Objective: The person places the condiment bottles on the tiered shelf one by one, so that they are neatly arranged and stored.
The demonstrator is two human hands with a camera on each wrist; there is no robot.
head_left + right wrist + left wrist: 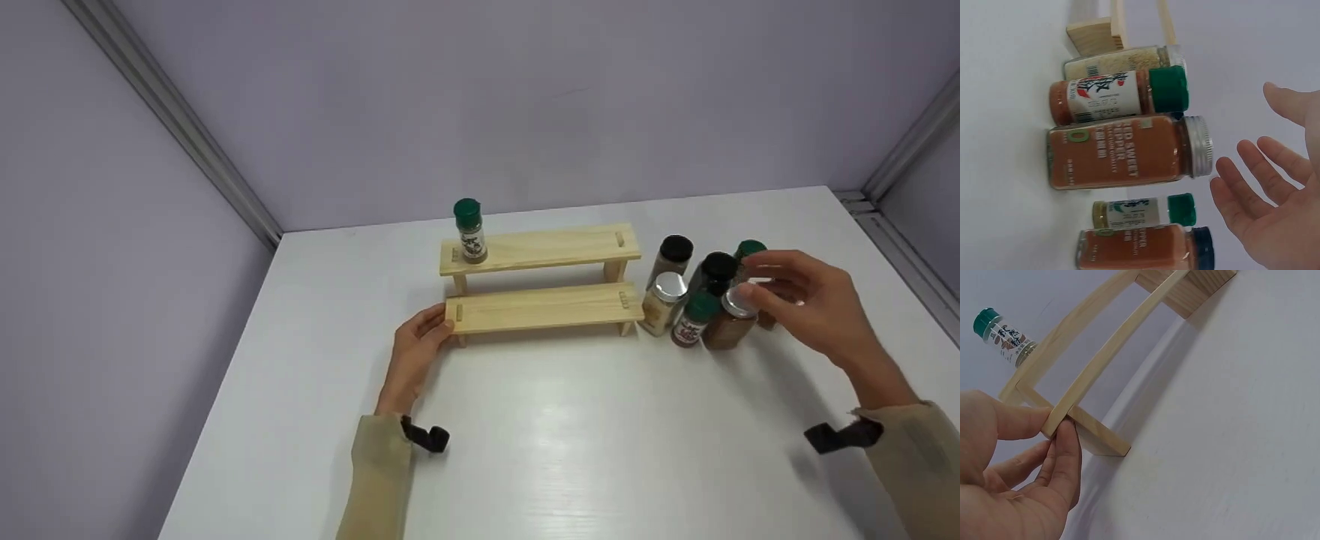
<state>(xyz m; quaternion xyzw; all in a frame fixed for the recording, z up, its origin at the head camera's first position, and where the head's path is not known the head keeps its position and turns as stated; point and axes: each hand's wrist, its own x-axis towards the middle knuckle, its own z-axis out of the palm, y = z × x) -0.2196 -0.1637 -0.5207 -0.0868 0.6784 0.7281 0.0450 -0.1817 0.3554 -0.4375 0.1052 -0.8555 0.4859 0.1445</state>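
Note:
My left hand (417,349) pinches the left end of the lower board of a two-step wooden rack (536,309), thumb on top and fingers beneath. On the upper board's left end stands a small green-capped spice bottle (472,241). Over the jar group at the right hovers my right hand (825,307), its fingers spread and relaxed with nothing between them. Closest to it is a square jar of red sweet pepper (1123,152) with a silver lid. In the right wrist view, a gap shows between the fingertips and that lid.
Beside the pepper jar stand a green-capped bottle (690,328) and a silver-lidded jar of pale granules (658,309). Black-lidded jars (718,267) and another green cap (750,249) are behind, partly hidden. Walls (525,112) bound the white table (525,442).

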